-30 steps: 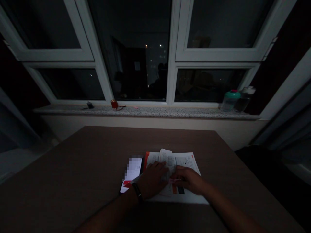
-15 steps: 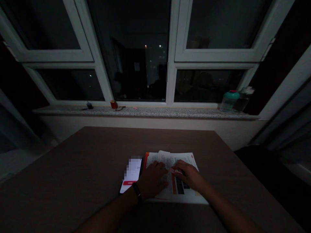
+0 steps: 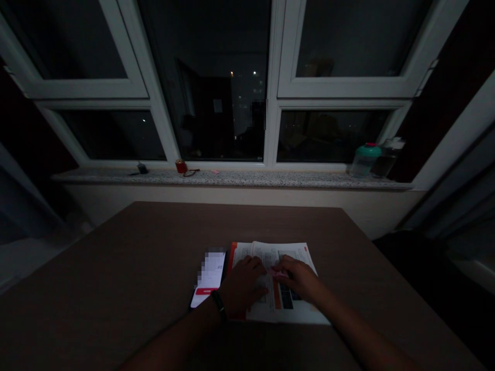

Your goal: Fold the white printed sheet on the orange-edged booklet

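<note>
One open book [image 3: 285, 300] lies under both hands. Left hand [image 3: 246, 286] rests half-spread on it; right hand [image 3: 299, 277] pinches a pink item [image 3: 277, 272]; phone [image 3: 211, 278] sits just left of the left hand. A slipping left hand could crease pages

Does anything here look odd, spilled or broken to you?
Nothing looks spilled or broken, though the dim light hides detail. The booklet lies open under the left hand. One oddity: the lit phone beside it is partly covered by blocky squares, which look unnatural and hide what it shows.
</note>
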`<act>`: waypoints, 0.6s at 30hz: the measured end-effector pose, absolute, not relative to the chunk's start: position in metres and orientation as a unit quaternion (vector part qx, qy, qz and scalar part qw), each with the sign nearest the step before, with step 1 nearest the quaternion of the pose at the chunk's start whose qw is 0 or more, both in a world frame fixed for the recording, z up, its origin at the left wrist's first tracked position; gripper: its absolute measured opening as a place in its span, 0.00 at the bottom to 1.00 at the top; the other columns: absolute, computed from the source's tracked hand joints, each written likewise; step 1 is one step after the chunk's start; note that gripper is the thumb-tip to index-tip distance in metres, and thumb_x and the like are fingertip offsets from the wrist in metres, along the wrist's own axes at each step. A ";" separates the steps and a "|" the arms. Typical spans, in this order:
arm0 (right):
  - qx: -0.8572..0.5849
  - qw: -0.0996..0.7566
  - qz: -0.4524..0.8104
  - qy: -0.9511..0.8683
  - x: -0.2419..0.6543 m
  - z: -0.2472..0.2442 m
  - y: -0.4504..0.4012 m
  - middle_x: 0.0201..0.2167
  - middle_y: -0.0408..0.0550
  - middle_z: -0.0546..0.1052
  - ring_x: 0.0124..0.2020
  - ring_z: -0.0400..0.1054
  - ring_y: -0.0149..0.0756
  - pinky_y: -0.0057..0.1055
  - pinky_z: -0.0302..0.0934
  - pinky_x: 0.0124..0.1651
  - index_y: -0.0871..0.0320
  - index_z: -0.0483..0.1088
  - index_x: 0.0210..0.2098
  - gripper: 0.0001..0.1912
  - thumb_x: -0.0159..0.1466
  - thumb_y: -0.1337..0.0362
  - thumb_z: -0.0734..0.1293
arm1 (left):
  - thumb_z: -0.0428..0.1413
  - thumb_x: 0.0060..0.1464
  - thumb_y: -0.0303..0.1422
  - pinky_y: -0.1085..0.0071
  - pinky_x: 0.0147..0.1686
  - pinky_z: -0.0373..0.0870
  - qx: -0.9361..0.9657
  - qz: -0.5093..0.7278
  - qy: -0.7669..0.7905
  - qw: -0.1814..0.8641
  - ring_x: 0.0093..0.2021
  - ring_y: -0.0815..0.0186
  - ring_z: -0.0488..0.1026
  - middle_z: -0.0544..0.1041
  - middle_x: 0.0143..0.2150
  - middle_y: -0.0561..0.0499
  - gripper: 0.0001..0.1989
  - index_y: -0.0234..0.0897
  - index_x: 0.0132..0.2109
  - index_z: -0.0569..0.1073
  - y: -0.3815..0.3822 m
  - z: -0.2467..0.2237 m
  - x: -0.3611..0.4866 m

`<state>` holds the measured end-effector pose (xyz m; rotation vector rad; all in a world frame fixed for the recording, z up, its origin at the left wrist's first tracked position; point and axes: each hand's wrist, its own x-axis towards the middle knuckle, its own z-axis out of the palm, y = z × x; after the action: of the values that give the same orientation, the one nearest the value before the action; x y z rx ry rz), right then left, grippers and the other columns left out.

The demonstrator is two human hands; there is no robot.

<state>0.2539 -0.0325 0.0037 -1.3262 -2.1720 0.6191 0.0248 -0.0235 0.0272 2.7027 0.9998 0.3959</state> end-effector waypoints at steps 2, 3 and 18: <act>-0.481 0.246 0.240 -0.806 0.255 0.006 -0.034 0.33 0.43 0.72 0.35 0.69 0.34 0.27 0.58 0.37 0.52 0.75 0.41 0.09 0.66 0.57 0.66 | 0.60 0.57 0.33 0.60 0.50 0.63 0.923 0.129 0.342 0.119 0.51 0.56 0.64 0.68 0.51 0.48 0.14 0.40 0.49 0.68 -0.024 0.029 0.025; -0.476 0.240 0.245 -0.810 0.256 0.008 -0.035 0.33 0.43 0.72 0.36 0.69 0.35 0.27 0.58 0.37 0.52 0.75 0.41 0.09 0.66 0.56 0.66 | 0.60 0.57 0.33 0.60 0.50 0.63 0.923 0.127 0.343 0.120 0.51 0.56 0.64 0.68 0.51 0.48 0.14 0.40 0.49 0.68 -0.024 0.029 0.025; -0.494 0.287 0.231 -0.787 0.253 0.000 -0.026 0.35 0.46 0.72 0.37 0.68 0.36 0.29 0.59 0.40 0.55 0.74 0.41 0.09 0.67 0.59 0.65 | 0.58 0.59 0.36 0.53 0.57 0.60 0.928 0.126 0.334 0.108 0.60 0.52 0.60 0.65 0.63 0.47 0.26 0.44 0.62 0.62 -0.019 0.015 0.021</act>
<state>0.2528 -0.0258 -0.0004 -1.3194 -2.1033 0.6181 0.0211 -0.0194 0.0154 2.7298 0.9824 0.3700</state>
